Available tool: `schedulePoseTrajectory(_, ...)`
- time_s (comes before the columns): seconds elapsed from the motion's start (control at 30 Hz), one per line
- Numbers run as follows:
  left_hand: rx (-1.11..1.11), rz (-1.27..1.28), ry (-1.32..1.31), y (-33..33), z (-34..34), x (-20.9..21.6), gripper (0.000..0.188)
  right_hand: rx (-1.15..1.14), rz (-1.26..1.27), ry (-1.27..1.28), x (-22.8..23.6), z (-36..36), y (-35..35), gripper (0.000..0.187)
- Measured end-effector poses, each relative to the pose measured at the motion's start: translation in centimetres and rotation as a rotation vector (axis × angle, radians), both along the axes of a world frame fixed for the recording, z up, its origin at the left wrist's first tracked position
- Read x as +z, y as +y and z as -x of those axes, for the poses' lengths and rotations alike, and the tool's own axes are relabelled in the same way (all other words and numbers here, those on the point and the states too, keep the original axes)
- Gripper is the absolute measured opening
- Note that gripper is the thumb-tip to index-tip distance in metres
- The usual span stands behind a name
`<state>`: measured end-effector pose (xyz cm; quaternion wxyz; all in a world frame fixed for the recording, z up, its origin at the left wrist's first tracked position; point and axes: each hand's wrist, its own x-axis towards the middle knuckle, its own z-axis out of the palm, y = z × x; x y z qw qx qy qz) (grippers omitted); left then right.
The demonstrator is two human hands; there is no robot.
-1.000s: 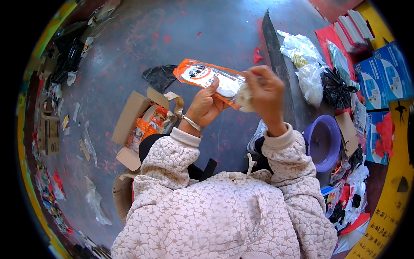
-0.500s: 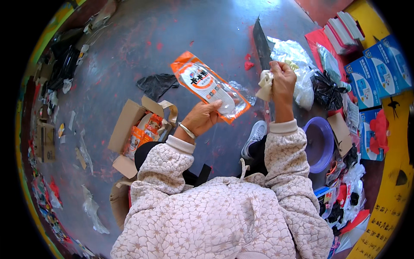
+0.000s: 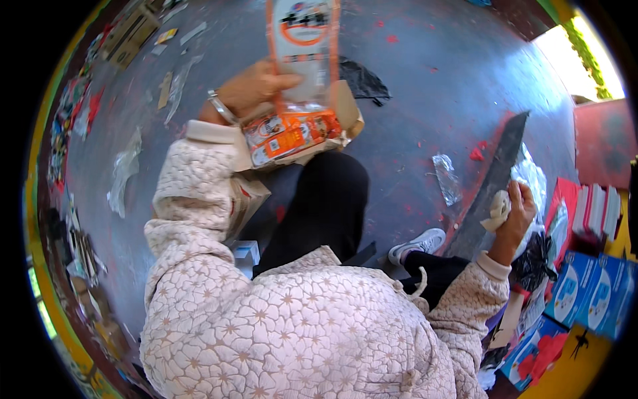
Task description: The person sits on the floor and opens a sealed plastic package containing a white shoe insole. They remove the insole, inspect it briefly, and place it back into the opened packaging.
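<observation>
My left hand (image 3: 256, 86) is closed on the lower end of a clear plastic packet (image 3: 306, 43) with an orange border and a white front. The packet stands over an open cardboard box (image 3: 350, 113), its lower edge close to the box's contents. Several orange packets (image 3: 292, 136) lie in the box; whether the held one touches them I cannot tell. Off to the right, my right hand (image 3: 515, 223) pinches a crumpled cream piece (image 3: 497, 209) of what looks like cloth. A dark flat strip (image 3: 492, 176) lies on the floor beside that hand.
My knee (image 3: 335, 189) is close to the box's near side. A black plastic sheet (image 3: 362, 78) lies beyond it. On the right are a black bag (image 3: 533, 259) and blue boxes (image 3: 591, 289). Clear plastic scraps (image 3: 126, 169) lie at left.
The view has turned left. My left hand has carried the packet over to the cardboard box and turned it more upright. My right hand still holds the cream piece.
</observation>
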<state>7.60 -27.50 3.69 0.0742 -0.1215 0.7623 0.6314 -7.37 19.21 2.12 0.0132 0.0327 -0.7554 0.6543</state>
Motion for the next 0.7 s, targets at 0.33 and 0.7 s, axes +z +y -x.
schedulePoseTrajectory(0.33, -0.118, 0.200, -0.425, -9.2, -5.1, -16.3, 0.042, 0.071, -0.051, -0.117, -2.8, 0.2, -2.0, 0.010)
schedulePoseTrajectory(0.7, 0.148, 1.092, -0.574, -3.0, 1.7, -24.0, 0.054, 0.081, -0.167, -0.190, -4.2, -0.9, -2.6, 0.011)
